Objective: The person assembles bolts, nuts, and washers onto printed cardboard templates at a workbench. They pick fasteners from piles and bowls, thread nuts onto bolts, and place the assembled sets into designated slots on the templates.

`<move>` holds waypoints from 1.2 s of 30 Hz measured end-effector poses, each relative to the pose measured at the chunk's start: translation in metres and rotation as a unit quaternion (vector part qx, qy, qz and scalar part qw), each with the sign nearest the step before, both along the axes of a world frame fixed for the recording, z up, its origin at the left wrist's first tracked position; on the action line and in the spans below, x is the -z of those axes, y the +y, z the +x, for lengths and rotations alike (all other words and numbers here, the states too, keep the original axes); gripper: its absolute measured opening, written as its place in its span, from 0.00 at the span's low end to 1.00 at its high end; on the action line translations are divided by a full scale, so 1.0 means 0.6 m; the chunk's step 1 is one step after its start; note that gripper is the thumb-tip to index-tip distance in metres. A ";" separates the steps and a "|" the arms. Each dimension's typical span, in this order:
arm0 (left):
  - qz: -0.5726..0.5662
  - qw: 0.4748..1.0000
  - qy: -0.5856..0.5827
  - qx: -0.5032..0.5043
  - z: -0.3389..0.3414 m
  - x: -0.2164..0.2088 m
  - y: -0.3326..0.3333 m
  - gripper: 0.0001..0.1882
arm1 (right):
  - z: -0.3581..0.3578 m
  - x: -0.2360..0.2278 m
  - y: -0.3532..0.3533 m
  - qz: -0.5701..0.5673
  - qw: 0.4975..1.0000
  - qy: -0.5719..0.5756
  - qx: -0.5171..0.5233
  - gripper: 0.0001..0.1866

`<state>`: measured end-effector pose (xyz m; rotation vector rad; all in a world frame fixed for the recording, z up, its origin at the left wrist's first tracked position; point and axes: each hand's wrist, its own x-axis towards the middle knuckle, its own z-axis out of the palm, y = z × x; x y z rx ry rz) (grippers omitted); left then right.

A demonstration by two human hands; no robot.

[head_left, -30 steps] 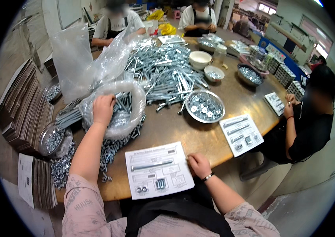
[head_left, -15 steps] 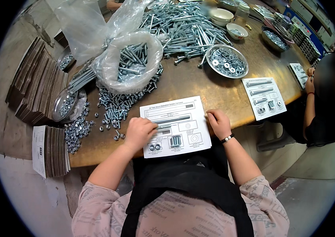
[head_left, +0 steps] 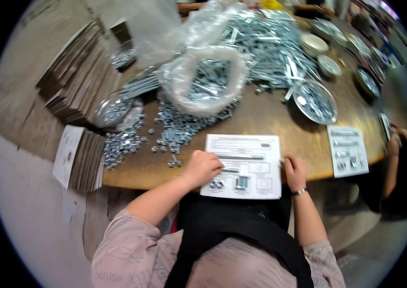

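Note:
A white printed card lies at the table's front edge before me. On it are a long bolt, a shorter bolt below, two nuts at the lower left and several small bolts in the lower middle. My left hand is over the card's left edge, fingers closed at the left end of the shorter bolt. Beside the right edge is my right hand, closed in a pinch; what it holds, if anything, is hidden.
Ahead are a plastic bag of bolts, a large bolt heap and a washer bowl. Loose nuts and cardboard stacks stand left. At right, another filled card lies near a co-worker's hand.
The shorter bolt has come down onto the card, below the long bolt, with my left hand at its end. My right hand stays by the right edge. The whole view has shifted.

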<state>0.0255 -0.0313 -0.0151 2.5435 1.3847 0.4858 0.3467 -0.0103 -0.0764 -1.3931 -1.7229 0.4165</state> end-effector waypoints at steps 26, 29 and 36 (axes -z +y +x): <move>0.197 0.821 0.335 -0.419 -0.435 -0.035 0.286 0.04 | -0.013 -0.015 0.000 -0.016 1.000 -0.024 0.007 0.04; 0.173 0.832 0.353 -0.392 -0.437 -0.053 0.286 0.04 | -0.015 -0.022 -0.002 -0.027 0.999 -0.028 0.009 0.04; 0.152 0.855 0.176 -0.463 -0.398 -0.117 0.185 0.06 | -0.019 -0.022 -0.001 -0.016 1.000 0.001 0.016 0.05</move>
